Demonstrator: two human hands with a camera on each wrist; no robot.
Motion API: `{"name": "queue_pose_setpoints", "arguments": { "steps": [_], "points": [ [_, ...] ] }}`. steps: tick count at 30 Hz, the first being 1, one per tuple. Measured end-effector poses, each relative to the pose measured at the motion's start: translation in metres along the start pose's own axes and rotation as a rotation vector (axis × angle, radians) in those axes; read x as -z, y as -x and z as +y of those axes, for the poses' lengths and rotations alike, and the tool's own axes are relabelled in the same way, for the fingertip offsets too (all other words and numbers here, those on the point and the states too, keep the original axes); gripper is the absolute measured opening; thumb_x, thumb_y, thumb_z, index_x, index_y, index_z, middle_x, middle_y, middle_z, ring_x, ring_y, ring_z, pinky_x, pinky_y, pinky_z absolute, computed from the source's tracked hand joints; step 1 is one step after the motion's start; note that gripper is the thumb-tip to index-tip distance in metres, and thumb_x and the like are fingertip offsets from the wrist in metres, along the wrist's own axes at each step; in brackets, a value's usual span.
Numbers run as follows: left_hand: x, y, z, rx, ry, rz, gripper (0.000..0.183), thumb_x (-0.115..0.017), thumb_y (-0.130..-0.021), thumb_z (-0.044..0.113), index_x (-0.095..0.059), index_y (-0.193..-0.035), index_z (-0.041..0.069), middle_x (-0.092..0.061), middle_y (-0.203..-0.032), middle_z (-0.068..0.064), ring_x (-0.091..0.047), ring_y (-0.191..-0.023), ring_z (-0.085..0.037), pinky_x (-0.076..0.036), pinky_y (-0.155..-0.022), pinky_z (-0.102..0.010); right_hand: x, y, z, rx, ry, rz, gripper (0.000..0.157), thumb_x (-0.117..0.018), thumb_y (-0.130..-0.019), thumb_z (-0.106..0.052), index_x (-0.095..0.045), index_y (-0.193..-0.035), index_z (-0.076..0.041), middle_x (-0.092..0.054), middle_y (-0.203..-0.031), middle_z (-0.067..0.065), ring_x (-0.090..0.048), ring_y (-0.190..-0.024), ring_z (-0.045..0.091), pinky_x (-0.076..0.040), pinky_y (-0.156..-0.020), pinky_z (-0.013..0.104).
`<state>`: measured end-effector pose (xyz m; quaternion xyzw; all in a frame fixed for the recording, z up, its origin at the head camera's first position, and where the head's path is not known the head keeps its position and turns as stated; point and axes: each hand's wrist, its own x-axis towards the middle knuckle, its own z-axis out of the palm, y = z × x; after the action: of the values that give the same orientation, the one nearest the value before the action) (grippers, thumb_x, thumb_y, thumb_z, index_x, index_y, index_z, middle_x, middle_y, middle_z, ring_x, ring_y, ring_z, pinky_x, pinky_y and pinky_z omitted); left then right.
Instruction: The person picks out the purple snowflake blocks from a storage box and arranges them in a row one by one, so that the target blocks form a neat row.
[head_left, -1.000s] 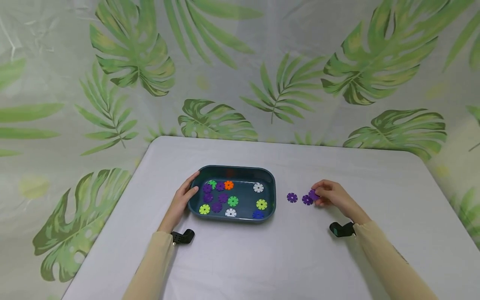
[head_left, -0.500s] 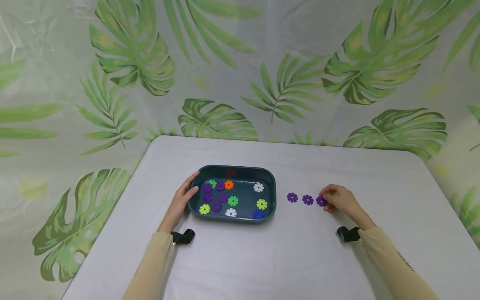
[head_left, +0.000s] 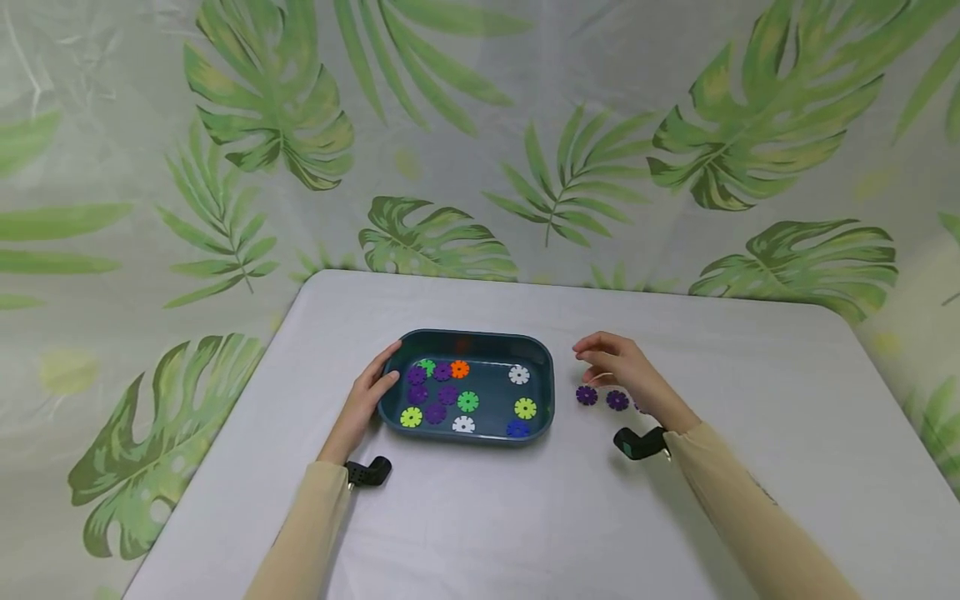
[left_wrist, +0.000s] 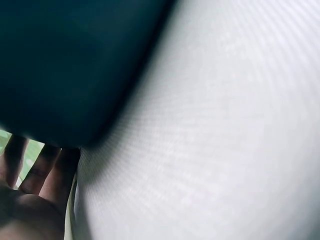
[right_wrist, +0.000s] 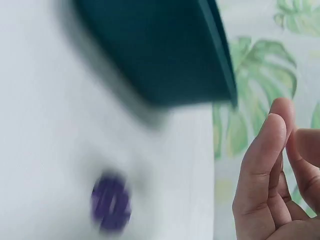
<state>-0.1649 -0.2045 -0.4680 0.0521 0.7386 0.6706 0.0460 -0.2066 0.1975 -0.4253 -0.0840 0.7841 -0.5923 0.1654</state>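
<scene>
My left hand [head_left: 362,408] holds the left end of a dark teal tray [head_left: 480,440], thumb over the rim and fingers along the outer wall. In the left wrist view, those fingers [left_wrist: 57,180] lie against the tray's outside. Inside are several notched plastic discs: purple, green, yellow, white, blue and an orange disc [head_left: 460,369]. My right hand [head_left: 628,372] hovers right of the tray with loosely bent fingers and nothing in its grasp. Below it on the table lie a purple disc [head_left: 587,395] and a second purple disc [head_left: 617,400]; a third is mostly hidden by the hand.
A white cloth covers the table [head_left: 480,517]. Behind it hangs a pale curtain [head_left: 450,150] printed with green leaves. Black wrist cameras sit on both wrists, including the right camera [head_left: 637,443]. The tray's right end stands a short way from the row of discs.
My right hand has put the third purple disc down at the row's right end, released it and moved left and up toward the tray. The left hand and tray stay put.
</scene>
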Motion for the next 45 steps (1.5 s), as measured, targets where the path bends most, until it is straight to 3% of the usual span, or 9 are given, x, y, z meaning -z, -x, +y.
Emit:
{"name": "queue_pose_setpoints", "arguments": {
  "steps": [7, 11, 15, 21, 33, 45],
  "points": [
    [0.0, 0.0, 0.0, 0.011, 0.001, -0.004, 0.05, -0.049, -0.101, 0.02, -0.036, -0.149, 0.015, -0.026, -0.155, -0.002, -0.016, -0.143, -0.02, -0.012, -0.114, -0.045, -0.058, -0.029, -0.032, 0.005, -0.058, -0.174, 0.032, -0.048, -0.1, -0.013, -0.051, -0.124, 0.009, -0.054, -0.118, 0.027, -0.061, -0.076, 0.022, -0.055, -0.071, 0.032],
    [0.0, 0.0, 0.0, 0.012, 0.001, -0.004, 0.05, -0.05, -0.101, 0.021, -0.036, -0.149, 0.015, -0.027, -0.154, -0.002, -0.017, -0.142, -0.019, -0.012, -0.114, -0.044, -0.089, -0.044, -0.044, 0.011, -0.051, -0.263, 0.03, -0.05, -0.1, -0.012, -0.053, -0.121, 0.008, -0.056, -0.118, 0.025, -0.063, -0.078, 0.029, -0.055, -0.072, 0.036],
    [0.001, 0.001, 0.0, 0.012, 0.0, -0.004, 0.051, -0.05, -0.101, 0.023, -0.036, -0.149, 0.015, -0.026, -0.155, -0.002, -0.016, -0.143, -0.02, -0.012, -0.114, -0.045, -0.114, -0.058, -0.049, 0.007, -0.021, -0.363, 0.029, -0.05, -0.099, -0.01, -0.054, -0.121, 0.008, -0.055, -0.124, 0.026, -0.063, -0.08, 0.032, -0.055, -0.072, 0.037],
    [0.002, 0.001, 0.0, 0.015, 0.003, -0.002, 0.051, -0.05, -0.101, 0.023, -0.035, -0.149, 0.015, -0.027, -0.155, -0.002, -0.016, -0.143, -0.019, -0.011, -0.114, -0.044, -0.14, -0.075, -0.048, -0.064, 0.062, -0.486, 0.029, -0.048, -0.099, -0.008, -0.056, -0.122, 0.007, -0.057, -0.12, 0.022, -0.065, -0.073, 0.022, -0.056, -0.069, 0.035],
    [0.002, 0.001, 0.0, 0.018, 0.006, -0.001, 0.051, -0.051, -0.101, 0.024, -0.036, -0.149, 0.017, -0.027, -0.155, -0.001, -0.016, -0.143, -0.019, -0.012, -0.114, -0.045, -0.155, -0.089, -0.041, -0.209, 0.152, -0.568, 0.028, -0.044, -0.098, -0.004, -0.059, -0.122, 0.001, -0.054, -0.121, 0.012, -0.067, -0.081, 0.031, -0.056, -0.074, 0.038],
    [0.001, 0.0, 0.0, 0.02, 0.008, 0.0, 0.051, -0.05, -0.101, 0.024, -0.036, -0.149, 0.016, -0.027, -0.155, -0.001, -0.016, -0.142, -0.019, -0.011, -0.114, -0.045, -0.151, -0.095, -0.037, -0.206, 0.245, -0.593, 0.03, -0.042, -0.097, 0.002, -0.06, -0.121, -0.002, -0.051, -0.122, 0.011, -0.065, -0.075, 0.024, -0.055, -0.073, 0.036]
  ]
}}
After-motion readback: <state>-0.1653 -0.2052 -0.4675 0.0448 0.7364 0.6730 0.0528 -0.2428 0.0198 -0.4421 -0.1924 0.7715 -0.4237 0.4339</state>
